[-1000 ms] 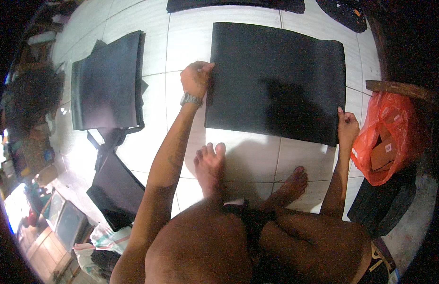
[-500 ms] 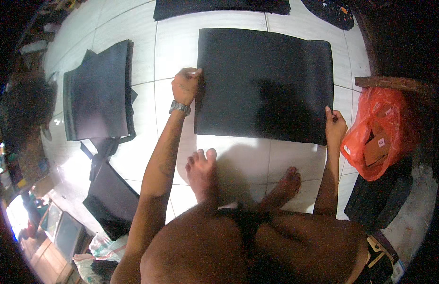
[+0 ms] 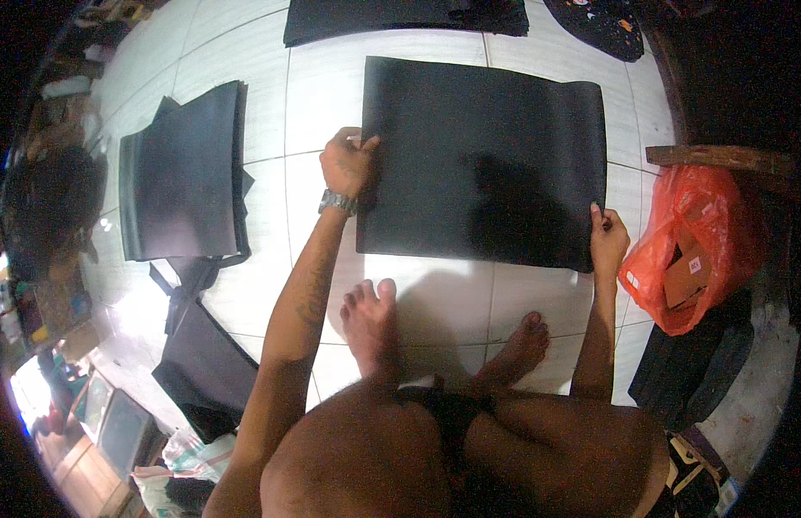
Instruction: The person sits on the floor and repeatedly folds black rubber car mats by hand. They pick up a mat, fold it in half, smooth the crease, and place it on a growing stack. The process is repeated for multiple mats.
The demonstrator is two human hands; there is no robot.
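Note:
A large black sheet [image 3: 469, 121] of smooth, leather-like material lies in front of me over the white tiled floor, its left and right edges curling slightly. My left hand [image 3: 348, 164], with a metal watch at the wrist, is closed on the left edge, thumb on top. On the right edge, my right hand [image 3: 608, 237] pinches the sheet low down, thumb over the surface and fingers beneath. A shadow falls across the right half of the sheet. What lies under it is hidden.
A stack of black sheets [image 3: 180, 181] lies to the left, with more black pieces [image 3: 206, 354] below it. Another black stack [image 3: 400, 22] is at the far edge. A red plastic bag [image 3: 677, 285] with cardboard sits right, beside a wooden piece [image 3: 720, 157]. My bare feet [image 3: 372, 328] are close by.
My left hand has shifted slightly right, its thumb further over the sheet's edge. My right hand keeps its pinch. The whole view has dropped a little.

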